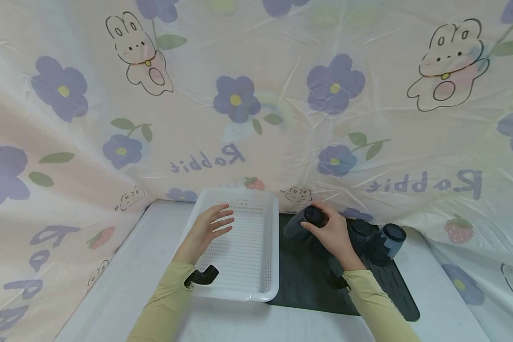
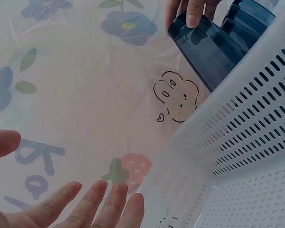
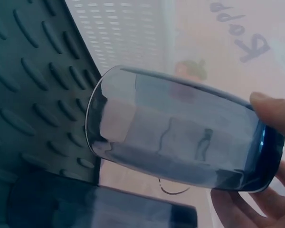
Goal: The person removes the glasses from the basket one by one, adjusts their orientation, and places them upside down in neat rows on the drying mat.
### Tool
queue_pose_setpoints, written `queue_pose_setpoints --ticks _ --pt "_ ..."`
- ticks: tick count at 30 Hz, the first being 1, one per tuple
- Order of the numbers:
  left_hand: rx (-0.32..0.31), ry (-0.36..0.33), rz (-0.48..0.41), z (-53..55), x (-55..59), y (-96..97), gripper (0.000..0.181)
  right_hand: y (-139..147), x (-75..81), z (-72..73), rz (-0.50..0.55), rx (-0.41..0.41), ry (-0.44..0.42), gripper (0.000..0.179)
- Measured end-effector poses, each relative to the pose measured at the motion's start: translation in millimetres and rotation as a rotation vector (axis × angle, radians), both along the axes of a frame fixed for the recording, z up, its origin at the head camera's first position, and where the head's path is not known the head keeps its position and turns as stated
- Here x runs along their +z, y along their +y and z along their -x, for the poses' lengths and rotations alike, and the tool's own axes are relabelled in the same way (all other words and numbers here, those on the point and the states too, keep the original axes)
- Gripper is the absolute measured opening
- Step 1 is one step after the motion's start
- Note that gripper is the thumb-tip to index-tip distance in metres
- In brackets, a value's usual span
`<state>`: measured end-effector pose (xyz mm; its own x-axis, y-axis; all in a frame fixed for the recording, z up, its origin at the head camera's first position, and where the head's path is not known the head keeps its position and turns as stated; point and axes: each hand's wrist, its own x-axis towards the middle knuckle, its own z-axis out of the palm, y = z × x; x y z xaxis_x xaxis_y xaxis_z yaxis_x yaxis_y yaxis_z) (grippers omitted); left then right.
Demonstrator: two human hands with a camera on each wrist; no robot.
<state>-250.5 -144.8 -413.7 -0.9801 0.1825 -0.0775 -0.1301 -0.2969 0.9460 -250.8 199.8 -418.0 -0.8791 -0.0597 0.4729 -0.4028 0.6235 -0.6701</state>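
My right hand (image 1: 334, 233) grips a dark blue clear drinking glass (image 1: 297, 231) by its thick base. In the right wrist view the held glass (image 3: 180, 130) is tilted, with its rim pointing away from the fingers; the thumb and fingertips are on either side of the base. Another blue glass (image 3: 109, 206) stands just beside it. Over the left part of a white perforated plastic basket (image 1: 273, 256), my left hand (image 1: 206, 232) hovers with its fingers spread and holds nothing.
A black ribbed drying mat (image 1: 308, 289) lies right of the basket on the white table (image 1: 128, 266). More upside-down blue glasses, one of them a glass (image 1: 389, 244) at the right, stand at the mat's back. A printed curtain (image 1: 282, 128) hangs behind.
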Motion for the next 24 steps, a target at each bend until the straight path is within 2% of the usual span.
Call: queue_pose_setpoints --ticks 11,19,24 --pt "0.021 -0.010 -0.004 2.4 -3.2 -8.7 0.049 -4 -11.1 2.8 -0.020 0.025 -0.013 0.065" --pt "0.034 -0.013 0.027 1.6 -2.5 -11.8 0.047 -11 -19.9 3.5 -0.134 0.027 0.019 0.064" --pt "0.026 -0.011 0.016 0.2 -1.2 -11.9 0.048 -15 -23.6 2.7 -0.177 0.023 -0.005 0.066"
